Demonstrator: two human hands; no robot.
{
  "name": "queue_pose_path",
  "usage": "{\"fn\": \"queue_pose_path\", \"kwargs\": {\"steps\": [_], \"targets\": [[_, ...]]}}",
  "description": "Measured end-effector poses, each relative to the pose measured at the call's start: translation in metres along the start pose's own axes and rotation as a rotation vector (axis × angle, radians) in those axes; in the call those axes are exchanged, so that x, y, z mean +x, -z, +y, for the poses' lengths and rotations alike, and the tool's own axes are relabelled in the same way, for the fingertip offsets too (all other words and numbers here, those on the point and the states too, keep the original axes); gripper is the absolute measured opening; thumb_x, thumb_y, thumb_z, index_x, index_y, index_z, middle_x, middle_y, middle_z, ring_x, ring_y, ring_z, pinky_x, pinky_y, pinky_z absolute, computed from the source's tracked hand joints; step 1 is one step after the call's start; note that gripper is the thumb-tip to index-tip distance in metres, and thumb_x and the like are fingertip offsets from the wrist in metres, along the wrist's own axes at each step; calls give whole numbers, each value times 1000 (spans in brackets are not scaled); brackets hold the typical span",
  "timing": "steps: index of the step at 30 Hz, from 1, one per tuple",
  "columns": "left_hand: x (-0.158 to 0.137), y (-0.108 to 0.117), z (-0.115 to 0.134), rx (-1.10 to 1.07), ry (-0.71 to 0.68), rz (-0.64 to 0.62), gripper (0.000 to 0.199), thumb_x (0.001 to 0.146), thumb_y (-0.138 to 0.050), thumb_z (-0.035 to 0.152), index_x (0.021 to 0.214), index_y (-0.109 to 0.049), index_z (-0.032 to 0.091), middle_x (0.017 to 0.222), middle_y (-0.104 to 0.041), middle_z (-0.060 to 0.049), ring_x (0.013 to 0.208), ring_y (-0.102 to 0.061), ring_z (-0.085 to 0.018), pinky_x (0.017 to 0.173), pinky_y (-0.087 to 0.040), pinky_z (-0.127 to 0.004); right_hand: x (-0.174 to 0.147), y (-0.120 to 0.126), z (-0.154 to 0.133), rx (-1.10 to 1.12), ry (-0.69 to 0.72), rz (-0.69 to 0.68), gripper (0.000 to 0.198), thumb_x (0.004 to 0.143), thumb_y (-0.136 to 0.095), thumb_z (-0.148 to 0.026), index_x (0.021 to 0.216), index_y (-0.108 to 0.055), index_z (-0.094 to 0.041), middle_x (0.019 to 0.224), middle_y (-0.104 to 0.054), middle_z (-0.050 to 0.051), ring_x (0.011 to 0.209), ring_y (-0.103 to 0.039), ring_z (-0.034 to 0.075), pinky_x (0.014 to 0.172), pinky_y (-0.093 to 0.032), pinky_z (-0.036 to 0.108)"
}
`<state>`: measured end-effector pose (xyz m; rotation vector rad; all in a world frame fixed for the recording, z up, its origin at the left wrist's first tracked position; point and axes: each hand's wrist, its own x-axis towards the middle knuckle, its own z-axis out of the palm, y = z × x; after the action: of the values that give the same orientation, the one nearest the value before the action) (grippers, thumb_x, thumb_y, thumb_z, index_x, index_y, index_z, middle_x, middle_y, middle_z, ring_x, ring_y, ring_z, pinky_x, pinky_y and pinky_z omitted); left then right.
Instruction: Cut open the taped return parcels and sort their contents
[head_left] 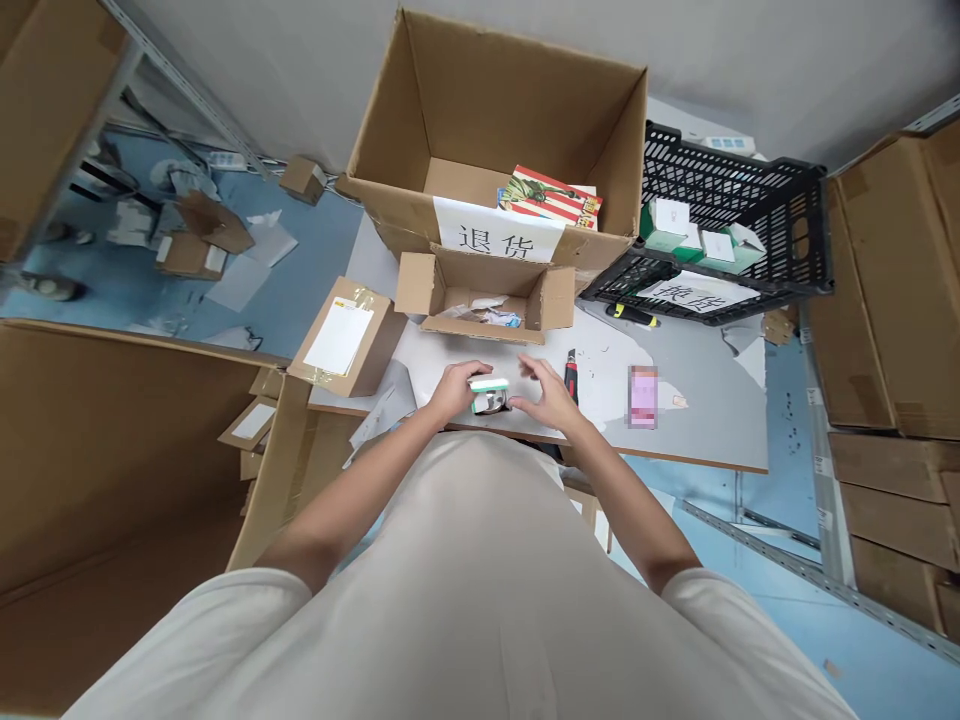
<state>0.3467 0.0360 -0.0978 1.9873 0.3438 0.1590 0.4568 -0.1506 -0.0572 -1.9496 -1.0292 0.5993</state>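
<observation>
A small white-and-green box (489, 384) is at the table's front edge, with its end toward me showing a dark and silvery content I cannot make out. My left hand (452, 390) grips the box's left side, fingers closed on it. On the other side, my right hand (553, 396) has its fingers spread apart, thumb close to the box; whether it touches is unclear. Just beyond both hands stands an open small carton (484, 328) with crumpled packing and plastic inside. A red-and-black utility knife (571, 377) lies to the right of my right hand.
Behind stands a large open carton (525, 90) holding colourful booklets (551, 198). At right, a black plastic crate (795, 225) holds green-and-white boxes (667, 222). A taped, labelled parcel (349, 340) sits left, a yellow-black knife (632, 315) and a blurred pink item (643, 397) right.
</observation>
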Motion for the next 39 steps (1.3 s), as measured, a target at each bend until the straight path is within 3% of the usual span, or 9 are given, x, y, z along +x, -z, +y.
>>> {"fn": "queue_pose_path", "kwargs": {"steps": [2, 5, 10, 13, 19, 26, 33, 36, 39], "targets": [[6, 0, 2, -4, -50, -112, 22, 70, -61, 17, 90, -70, 19, 97, -73, -5, 94, -68, -24, 89, -52, -39, 9, 6, -12, -24, 141, -71, 80, 77, -68, -50, 146, -35, -26, 142, -46, 12, 130, -46, 28, 107, -41, 47], [9, -1, -2, -49, -43, -113, 30, 69, -60, 18, 98, -69, 18, 101, -72, -6, 97, -67, -25, 91, -51, -40, 18, 3, -22, -59, 257, -218, 49, 93, -48, -41, 140, -47, -26, 142, -49, 8, 132, -46, 24, 110, -39, 44], [-16, 3, -23, -219, -37, -168, 83, 64, -70, 27, 140, -38, 15, 141, -47, -16, 131, -45, -30, 109, -37, -47, 10, -16, -12, -178, 233, -224, 39, 97, -41, -33, 131, -57, -23, 136, -56, 9, 130, -49, 24, 110, -41, 46], [-35, 1, -28, -143, -5, -169, 106, 60, -80, 33, 147, -23, 16, 150, -33, -18, 139, -33, -33, 114, -28, -50, 1, -21, -4, -186, 251, -214, 37, 95, -46, -31, 131, -56, -28, 140, -53, 7, 136, -42, 23, 111, -39, 48], [-39, -7, -25, -106, 49, -105, 99, 60, -83, 41, 142, -32, 19, 143, -43, -16, 132, -43, -32, 110, -36, -50, -11, -27, 3, -352, 279, -250, 40, 89, -59, -26, 129, -54, -29, 150, -39, 11, 143, -27, 30, 110, -32, 59], [-32, 6, -25, -71, -18, -253, 98, 66, -78, 44, 147, -28, 21, 149, -38, -14, 137, -38, -31, 112, -34, -48, -11, -28, 0, -351, 300, -267, 57, 71, -78, -38, 122, -55, -24, 153, -30, 16, 145, -18, 35, 108, -30, 62], [-16, 29, -5, 177, -81, -348, 103, 65, -77, 47, 149, -24, 19, 151, -36, -15, 137, -37, -35, 111, -35, -50, 0, -36, -1, -471, 151, -169, 35, 78, -67, -27, 112, -59, -23, 134, -47, 15, 119, -47, 30, 91, -50, 47], [-8, 48, 5, 266, -136, -322, 94, 66, -74, 52, 145, -34, 21, 146, -43, -14, 134, -42, -35, 109, -37, -49, -7, -13, -6, -440, 128, -54, 33, 76, -68, -30, 108, -61, -24, 130, -50, 14, 115, -50, 30, 91, -50, 46], [5, 61, 12, 319, -202, -170, 75, 72, -67, 52, 137, -45, 23, 137, -53, -12, 126, -50, -32, 106, -41, -48, -32, 52, -19, -367, 119, 171, 35, 74, -70, -41, 105, -62, -26, 127, -53, 14, 115, -53, 31, 93, -48, 49]]}}
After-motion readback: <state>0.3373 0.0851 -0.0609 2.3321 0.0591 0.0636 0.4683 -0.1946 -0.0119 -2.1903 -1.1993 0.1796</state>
